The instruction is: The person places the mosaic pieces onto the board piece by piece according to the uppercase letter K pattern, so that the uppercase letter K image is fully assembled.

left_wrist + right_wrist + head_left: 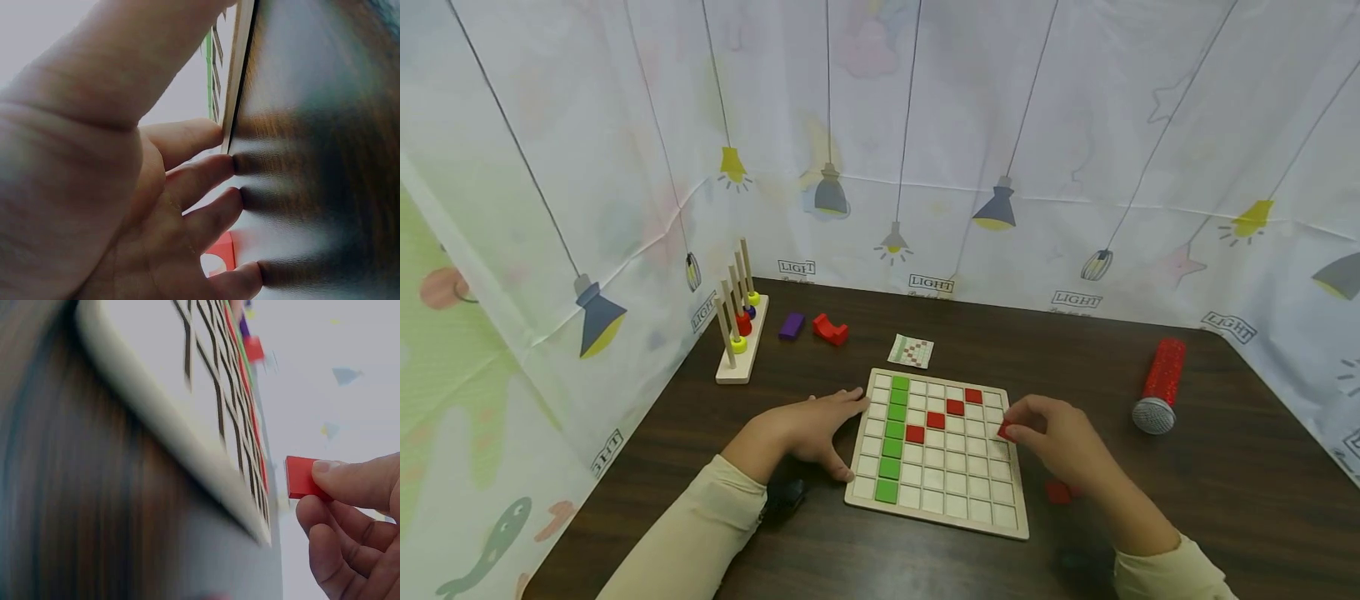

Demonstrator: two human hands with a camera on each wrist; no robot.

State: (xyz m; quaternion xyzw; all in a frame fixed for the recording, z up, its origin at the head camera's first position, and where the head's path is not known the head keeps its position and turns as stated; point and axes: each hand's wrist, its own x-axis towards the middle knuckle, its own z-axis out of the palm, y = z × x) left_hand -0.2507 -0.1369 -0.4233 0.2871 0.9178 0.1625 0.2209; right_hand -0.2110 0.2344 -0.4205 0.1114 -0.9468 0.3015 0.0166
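Note:
A wooden grid board (937, 522) with white squares lies on the dark table. Green tiles (892, 447) fill one column near its left side, and several red tiles (936, 420) climb diagonally toward the far right. My left hand (817, 427) rests at the board's left edge, fingers spread, with fingertips on the table in the left wrist view. Between thumb and fingers my right hand (1060, 437) pinches a red square tile (300, 477), held above the board's right edge. Loose red tiles (1059, 492) lie on the table under the right forearm, partly hidden.
A small pattern card (912, 352) lies behind the board. Farther left are a red curved block (830, 330), a purple block (792, 326) and a peg stand (734, 371) with coloured rings. A red microphone (1160, 385) lies at the right. Printed cloth hangs behind the table.

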